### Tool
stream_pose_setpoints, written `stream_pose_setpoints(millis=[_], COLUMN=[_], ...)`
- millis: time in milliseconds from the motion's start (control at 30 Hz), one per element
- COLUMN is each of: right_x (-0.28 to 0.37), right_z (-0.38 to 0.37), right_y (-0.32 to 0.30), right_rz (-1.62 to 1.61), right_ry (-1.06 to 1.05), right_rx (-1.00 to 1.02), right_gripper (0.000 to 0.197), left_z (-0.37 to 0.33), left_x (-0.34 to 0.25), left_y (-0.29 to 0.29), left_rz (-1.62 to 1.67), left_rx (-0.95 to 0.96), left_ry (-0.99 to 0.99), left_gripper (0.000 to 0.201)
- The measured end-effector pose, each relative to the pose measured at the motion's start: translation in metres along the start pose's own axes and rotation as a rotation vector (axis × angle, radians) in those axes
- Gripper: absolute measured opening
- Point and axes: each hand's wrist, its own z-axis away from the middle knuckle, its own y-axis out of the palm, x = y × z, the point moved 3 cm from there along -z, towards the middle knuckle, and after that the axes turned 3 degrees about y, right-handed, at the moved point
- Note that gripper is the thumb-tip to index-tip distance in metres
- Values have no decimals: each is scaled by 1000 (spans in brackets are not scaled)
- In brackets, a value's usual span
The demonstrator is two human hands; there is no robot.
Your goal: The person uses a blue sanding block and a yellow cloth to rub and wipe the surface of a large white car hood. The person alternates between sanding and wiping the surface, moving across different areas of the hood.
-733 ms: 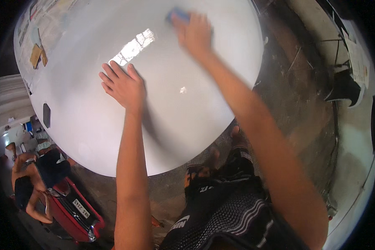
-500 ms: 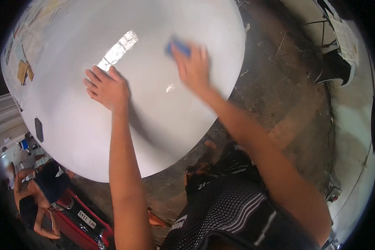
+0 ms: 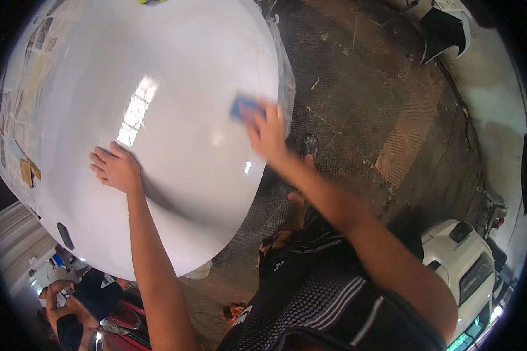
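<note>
A large, glossy white car panel (image 3: pixel 181 117), curved like a hood, fills the left and middle of the view. My left hand (image 3: pixel 117 168) rests on it palm down, fingers spread, beside a bright window reflection. Over the panel's right part, my right hand (image 3: pixel 268 133) is closed on a blue block (image 3: pixel 243 108), shaped like a sanding block. Motion blurs the block and the fingers, and its underside is hidden against the white surface.
Newspaper sheets (image 3: pixel 17 99) cover the panel's far left side. A yellow-green item (image 3: pixel 150 1) shows at the top edge. Another person (image 3: pixel 70 307) is by a red car (image 3: pixel 123 320) at lower left. A white car (image 3: pixel 454 251) stands at lower right. The dark floor (image 3: pixel 357 117) looks rough.
My view has shifted, so the panel sits further left and the white car has come in. My right hand with the blue block is now nearer the panel's right edge.
</note>
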Motion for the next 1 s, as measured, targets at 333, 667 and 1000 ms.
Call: stream_pose_setpoints(millis=[333,667,1000], right_x=[-34,46,76], right_z=[-135,9,86], right_y=[9,40,45], right_rz=[57,-47,51], right_ry=[-37,-130,-487], right_rx=[-339,229,346], right_gripper=[30,31,45], left_z=[-11,-3,-3], left_x=[-3,19,2], left_y=[-2,-8,-9], left_rz=[56,-6,-11], left_rx=[-2,-4,-28], left_ry=[27,-4,16], left_gripper=[67,65,63])
